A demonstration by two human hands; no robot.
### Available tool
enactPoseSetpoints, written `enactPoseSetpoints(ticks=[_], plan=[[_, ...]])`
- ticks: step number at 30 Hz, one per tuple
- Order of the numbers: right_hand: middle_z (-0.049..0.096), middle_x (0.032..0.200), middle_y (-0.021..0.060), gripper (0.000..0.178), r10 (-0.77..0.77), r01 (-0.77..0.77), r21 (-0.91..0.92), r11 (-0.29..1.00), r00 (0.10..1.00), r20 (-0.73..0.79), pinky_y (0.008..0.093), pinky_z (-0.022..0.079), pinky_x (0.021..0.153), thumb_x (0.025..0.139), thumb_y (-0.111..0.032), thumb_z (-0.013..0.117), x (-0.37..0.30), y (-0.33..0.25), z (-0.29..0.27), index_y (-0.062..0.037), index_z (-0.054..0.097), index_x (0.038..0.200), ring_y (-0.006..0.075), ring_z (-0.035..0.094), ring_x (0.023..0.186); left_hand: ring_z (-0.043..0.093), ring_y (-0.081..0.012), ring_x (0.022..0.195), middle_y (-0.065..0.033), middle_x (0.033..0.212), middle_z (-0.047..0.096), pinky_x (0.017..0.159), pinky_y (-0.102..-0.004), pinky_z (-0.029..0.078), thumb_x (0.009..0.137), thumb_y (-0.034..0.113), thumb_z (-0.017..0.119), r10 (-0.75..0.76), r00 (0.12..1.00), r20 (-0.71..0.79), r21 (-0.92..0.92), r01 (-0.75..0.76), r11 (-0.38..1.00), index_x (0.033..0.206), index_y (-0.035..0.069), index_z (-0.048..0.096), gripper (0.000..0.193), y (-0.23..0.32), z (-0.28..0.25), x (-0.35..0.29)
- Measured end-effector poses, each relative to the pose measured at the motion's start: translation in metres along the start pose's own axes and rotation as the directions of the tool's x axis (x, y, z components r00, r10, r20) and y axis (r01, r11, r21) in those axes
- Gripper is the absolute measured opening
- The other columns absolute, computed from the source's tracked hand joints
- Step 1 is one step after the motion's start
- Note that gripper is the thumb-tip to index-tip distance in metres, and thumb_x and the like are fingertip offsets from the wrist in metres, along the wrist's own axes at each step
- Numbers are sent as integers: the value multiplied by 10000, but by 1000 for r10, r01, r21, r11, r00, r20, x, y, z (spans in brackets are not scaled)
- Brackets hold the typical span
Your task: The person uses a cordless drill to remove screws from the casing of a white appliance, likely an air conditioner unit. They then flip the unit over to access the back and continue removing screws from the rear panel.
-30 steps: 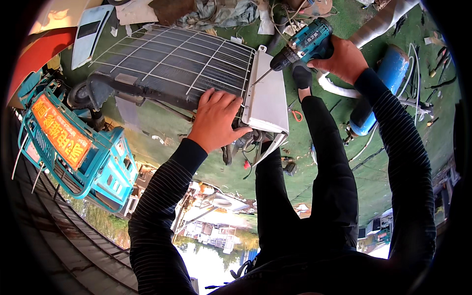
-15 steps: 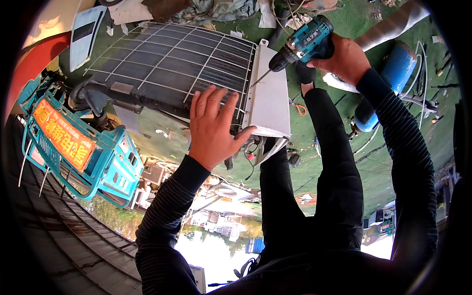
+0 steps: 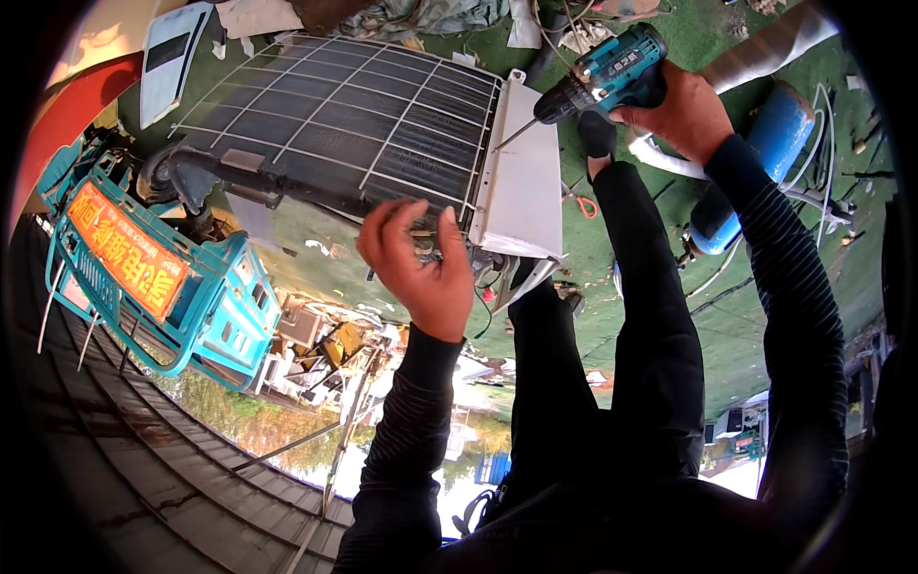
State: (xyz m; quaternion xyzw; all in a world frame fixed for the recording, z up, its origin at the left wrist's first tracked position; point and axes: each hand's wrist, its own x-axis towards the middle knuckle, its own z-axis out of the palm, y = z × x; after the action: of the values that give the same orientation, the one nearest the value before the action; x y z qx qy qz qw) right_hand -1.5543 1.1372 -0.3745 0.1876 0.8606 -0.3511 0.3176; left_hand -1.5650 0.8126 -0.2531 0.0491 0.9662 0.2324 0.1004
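Note:
My right hand (image 3: 690,115) grips a teal-and-black cordless drill (image 3: 612,69) by its handle. The drill's long thin bit (image 3: 514,136) slants down to the edge of the white metal panel (image 3: 524,182) at the right end of an air conditioner outdoor unit (image 3: 335,120). Dark finned coil shows behind the unit's white wire grille. My left hand (image 3: 426,277) is just off the unit's near edge, by the panel's corner. Its fingers are half curled and apart from the thumb, and I see nothing held. Loose wires hang beneath that corner.
Orange-handled scissors (image 3: 585,205) lie on the green floor beside my foot. Farther right are a blue cylinder (image 3: 779,129) with pale hoses and a wrapped pipe (image 3: 770,43). A teal cargo vehicle (image 3: 225,320) with an orange sign stands at left. Cloths (image 3: 421,19) lie beyond the unit.
My left hand has drawn back from the grille, and its spread fingers have curled. The drill and my right hand have shifted slightly right, the bit still at the panel's edge.

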Motion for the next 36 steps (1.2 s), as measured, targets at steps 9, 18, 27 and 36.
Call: enactPoseSetpoints(ticks=[9, 18, 27, 36], plan=[[705, 905, 237, 661, -21, 21, -31, 999, 999, 25, 464, 538, 799, 701, -502, 855, 1, -3, 6, 47, 645, 1005, 402, 689, 891, 574, -327, 1143, -64, 1099, 672, 1132, -532, 305, 880, 242, 717, 436, 790, 432, 200, -555, 807, 1020, 74, 689, 220, -70, -26, 83], [703, 951, 230, 680, -33, 36, -41, 999, 998, 54, 450, 537, 821, 698, -510, 853, 1, -12, 20, 41, 635, 1032, 392, 684, 924, 569, -282, 913, -48, 890, 615, 983, -465, 412, 800, 202, 762, 428, 567, 704, 13, -613, 790, 874, 66, 691, 170, -81, -16, 100], [697, 902, 250, 673, -61, 64, -41, 997, 997, 56, 455, 540, 800, 677, -451, 877, 2, -22, 21, 52, 625, 1044, 411, 688, 888, 577, -252, 807, -30, 829, 606, 740, -393, 418, 748, 124, 695, 512, 615, 600, 62, -674, 737, 774, 88, 611, 95, -92, -2, 92], [702, 916, 229, 672, -51, 56, -76, 996, 997, 63, 452, 546, 805, 696, -488, 856, 3, -17, 24, 36, 624, 1045, 398, 691, 891, 563, -239, 765, -19, 815, 601, 677, -384, 372, 743, 105, 654, 533, 615, 581, 86, -697, 712, 756, 98, 595, 61, -95, -1, 91]])
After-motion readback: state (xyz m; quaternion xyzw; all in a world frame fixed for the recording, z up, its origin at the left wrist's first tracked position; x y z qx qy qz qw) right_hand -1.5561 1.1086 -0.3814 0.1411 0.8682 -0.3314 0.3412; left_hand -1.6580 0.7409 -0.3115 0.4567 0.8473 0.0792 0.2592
